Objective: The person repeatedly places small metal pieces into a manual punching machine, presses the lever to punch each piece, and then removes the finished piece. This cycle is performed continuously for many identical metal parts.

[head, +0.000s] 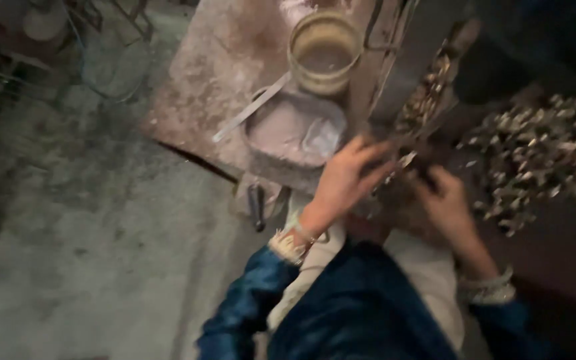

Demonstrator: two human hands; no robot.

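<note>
Nearest: dark blue sleeves with pale frayed cuffs, both arms reaching forward over a lap.

Left hand [345, 179]: fingers [375, 152] spread and curled, tips touching the blurred cluster of small pale metal pieces [405, 162] between the two hands. Frame too smeared to say whether it's actually gripping one.

Right hand [445, 200]: fingers bent down into the same cluster, knuckles up. Closed or not, cannot tell, as the tips are hidden.

So the small pieces sit right at both sets of fingertips, between the hands, at the foot of a slanted grey metal chute [411, 63] that also carries pieces.

To the right: large heap of the same brass-coloured small parts [541, 150] on a dark table [568, 247], near the right hand but not touching it.

Further out, left of the chute: shallow grey round pan [295, 130] with a flat metal strip [251, 107] lying on its rim, then a yellowish cylindrical container [323, 53], on a worn rusty slab [215, 73]. Concrete floor [88, 220] beyond.

Risks, my read:
- dim light and crowded fingers, so pieces are easily dropped into the lap or onto the floor
- parts look sharp-edged, so bare fingertips could get nicked
- a nudge could spill the heap off the table edge
</note>
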